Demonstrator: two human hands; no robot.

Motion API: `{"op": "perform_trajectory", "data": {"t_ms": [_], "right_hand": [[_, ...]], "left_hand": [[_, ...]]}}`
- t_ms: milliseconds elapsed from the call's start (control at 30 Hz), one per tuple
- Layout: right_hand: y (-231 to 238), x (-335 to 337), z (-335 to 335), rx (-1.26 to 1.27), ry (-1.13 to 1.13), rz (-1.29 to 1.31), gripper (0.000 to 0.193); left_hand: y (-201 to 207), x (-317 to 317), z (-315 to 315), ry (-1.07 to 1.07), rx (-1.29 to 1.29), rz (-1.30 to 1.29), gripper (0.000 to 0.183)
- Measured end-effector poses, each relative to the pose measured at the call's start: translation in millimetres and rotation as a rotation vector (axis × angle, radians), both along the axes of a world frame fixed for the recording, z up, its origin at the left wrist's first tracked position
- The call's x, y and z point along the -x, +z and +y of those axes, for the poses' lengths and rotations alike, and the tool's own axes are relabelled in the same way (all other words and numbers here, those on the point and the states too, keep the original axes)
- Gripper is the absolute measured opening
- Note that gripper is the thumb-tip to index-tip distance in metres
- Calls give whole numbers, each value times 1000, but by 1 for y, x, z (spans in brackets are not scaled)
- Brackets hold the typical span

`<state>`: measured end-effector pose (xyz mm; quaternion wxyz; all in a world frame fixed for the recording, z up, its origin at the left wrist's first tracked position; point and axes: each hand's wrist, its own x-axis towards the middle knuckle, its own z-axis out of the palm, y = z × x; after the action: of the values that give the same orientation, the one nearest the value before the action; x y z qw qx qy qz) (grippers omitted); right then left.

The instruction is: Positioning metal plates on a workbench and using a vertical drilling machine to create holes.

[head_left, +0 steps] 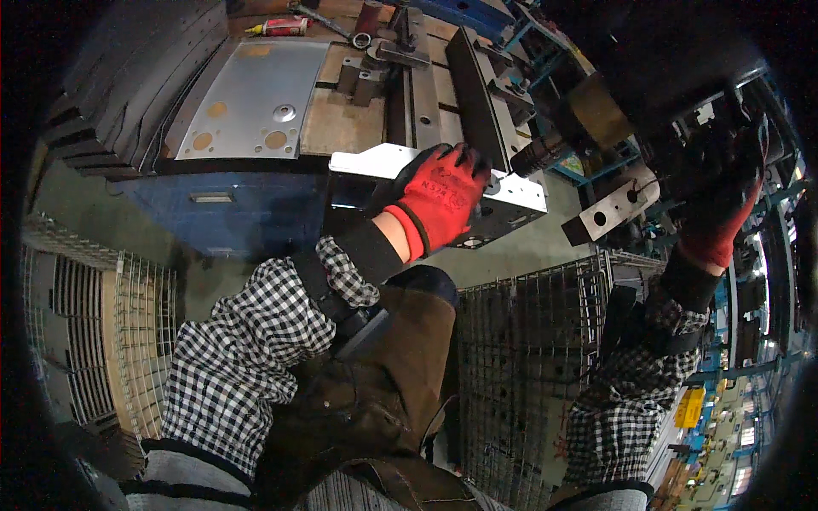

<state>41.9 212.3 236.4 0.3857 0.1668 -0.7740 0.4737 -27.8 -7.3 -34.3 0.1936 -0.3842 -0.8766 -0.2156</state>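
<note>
My left hand (445, 194), in a red glove with black fingertips, lies over a bent sheet-metal part (375, 160). Its fingers close over the upper edge of this pale part, which has holes at its right end. Just right of those fingers, a dark machine spindle (535, 157) points down toward the part. My right hand (724, 217), gloved in red and black too, is raised at the far right beside the dark machine head (682, 51). Its fingers blend into shadow, so what they touch is hidden.
A flat metal panel (256, 94) lies on the worktable left of the clamps (366, 77). Behind it are a small red bottle (285, 27) and a wrench (328, 24). Dark sheets (128, 94) are stacked at left. Wire cages (532, 366) stand on both sides of my legs.
</note>
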Motion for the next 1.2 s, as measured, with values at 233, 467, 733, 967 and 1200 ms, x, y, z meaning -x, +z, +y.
{"op": "perform_trajectory", "data": {"t_ms": [233,467,733,967,1200], "right_hand": [[0,1,1,4,-25,22,54],[-16,8,-7,-9,50,97,55],[-25,-1,9,-494,-266,451,47],[-28,-21,14,-568,-236,558,48],[-34,-20,20,-764,-390,659,49]], "left_hand": [[0,-5,1,18,-1,38,84],[2,-4,-6,41,63,-28,87],[-4,-6,-2,18,-1,34,77],[8,-3,2,-113,64,33,72],[-2,-1,-2,-80,90,76,73]]}}
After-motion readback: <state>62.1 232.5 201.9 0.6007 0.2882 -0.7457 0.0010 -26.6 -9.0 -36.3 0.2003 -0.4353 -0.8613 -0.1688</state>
